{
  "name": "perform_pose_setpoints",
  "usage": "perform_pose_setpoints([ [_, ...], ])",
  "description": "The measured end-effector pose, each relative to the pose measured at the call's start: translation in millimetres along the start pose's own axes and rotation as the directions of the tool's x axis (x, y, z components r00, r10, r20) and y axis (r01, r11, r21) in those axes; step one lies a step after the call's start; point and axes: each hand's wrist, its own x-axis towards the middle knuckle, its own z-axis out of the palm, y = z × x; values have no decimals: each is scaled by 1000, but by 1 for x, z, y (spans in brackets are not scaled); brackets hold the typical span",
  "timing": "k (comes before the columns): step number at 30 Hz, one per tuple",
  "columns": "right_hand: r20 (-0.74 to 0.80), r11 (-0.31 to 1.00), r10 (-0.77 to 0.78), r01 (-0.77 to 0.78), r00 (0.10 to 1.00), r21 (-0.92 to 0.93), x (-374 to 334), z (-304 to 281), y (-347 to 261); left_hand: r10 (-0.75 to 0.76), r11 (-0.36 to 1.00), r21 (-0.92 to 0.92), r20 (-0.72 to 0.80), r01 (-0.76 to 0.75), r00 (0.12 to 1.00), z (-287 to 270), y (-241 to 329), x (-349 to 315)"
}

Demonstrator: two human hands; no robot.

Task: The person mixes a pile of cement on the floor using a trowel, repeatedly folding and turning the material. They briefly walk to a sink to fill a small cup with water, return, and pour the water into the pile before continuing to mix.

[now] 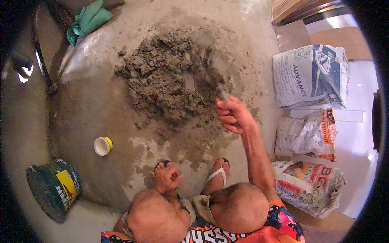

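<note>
A heap of wet grey mortar (pixel 158 77), lumpy and dark, lies on the concrete floor ahead of me. At its right side my right hand (pixel 235 114) grips the handle of a trowel (pixel 222 94). The trowel's blade is smeared by motion and hard to tell from the mortar around it. My left hand (pixel 167 178) hangs between my knees, just above my left foot. Its fingers are loosely curled and nothing shows in them. I squat with both feet in sandals, close to the near edge of the wet patch.
A small white-and-yellow tub (pixel 103 146) and a dark green bucket (pixel 52 188) are on the left. Along the right stand a grey-and-white sack (pixel 310 77), a crumpled sack (pixel 304 135) and a red-and-white sack (pixel 308 186). Green cloth (pixel 91 18) lies far left.
</note>
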Motion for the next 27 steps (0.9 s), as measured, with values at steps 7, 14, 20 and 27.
perform_pose_setpoints([
  [7,-41,105,-714,50,699,-993,-7,21,-27,-28,999,-42,49,30,998,-7,3,-3],
  [14,-300,-81,-544,-406,783,-910,44,-87,182,3,1000,-3,89,-2,996,-4,6,5],
  [20,-292,219,-374,-222,880,-950,-71,-85,153,51,995,-87,8,-50,999,-4,-4,0],
  [27,-730,864,1,-368,684,-343,-169,-104,170,33,996,-90,42,-29,999,-2,0,6],
])
